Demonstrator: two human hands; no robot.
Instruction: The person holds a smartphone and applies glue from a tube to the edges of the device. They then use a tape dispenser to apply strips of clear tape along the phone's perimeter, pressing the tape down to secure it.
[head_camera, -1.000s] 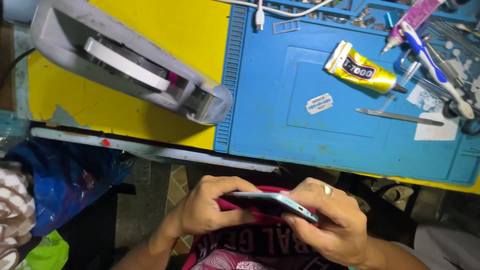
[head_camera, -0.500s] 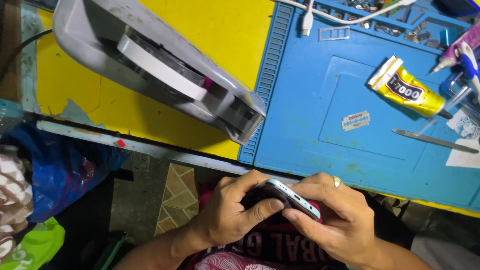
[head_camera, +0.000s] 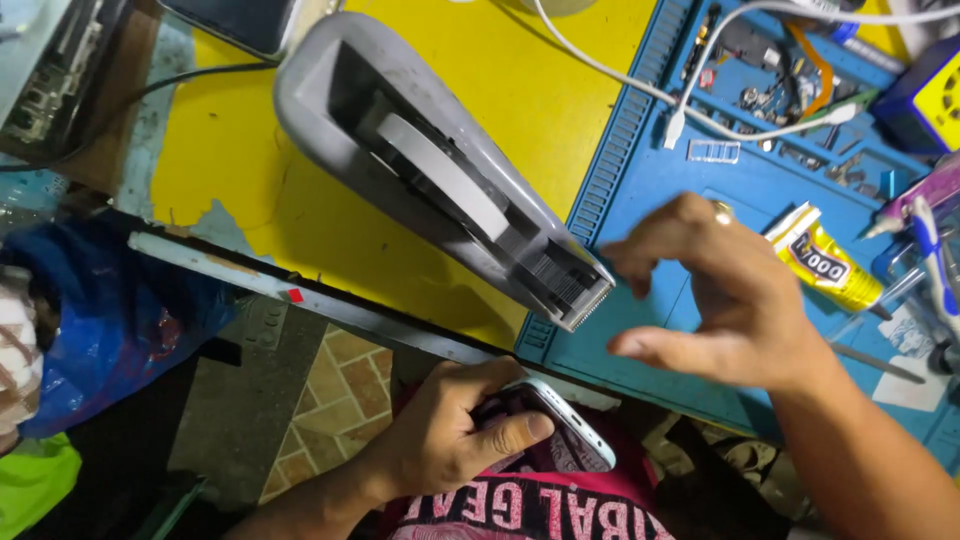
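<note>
Blue mat | left hand grip clamped on phone | right hand above, spread

Item count, with positions referenced to the blue mat:

- Hands: two. One left hand below the mat's near edge; one right hand above the mat.
- Phones: one, below the mat's near edge, in the left hand.
- Tape dispensers: one, grey, left of the mat, its tip at the mat's edge.
- Glue tubes: one, yellow, on the mat.
- White cables: two, ending on the mat's upper part.
- Rings: one, on the right hand.
- Small parts in the mat's top compartments: too small to count.
</note>
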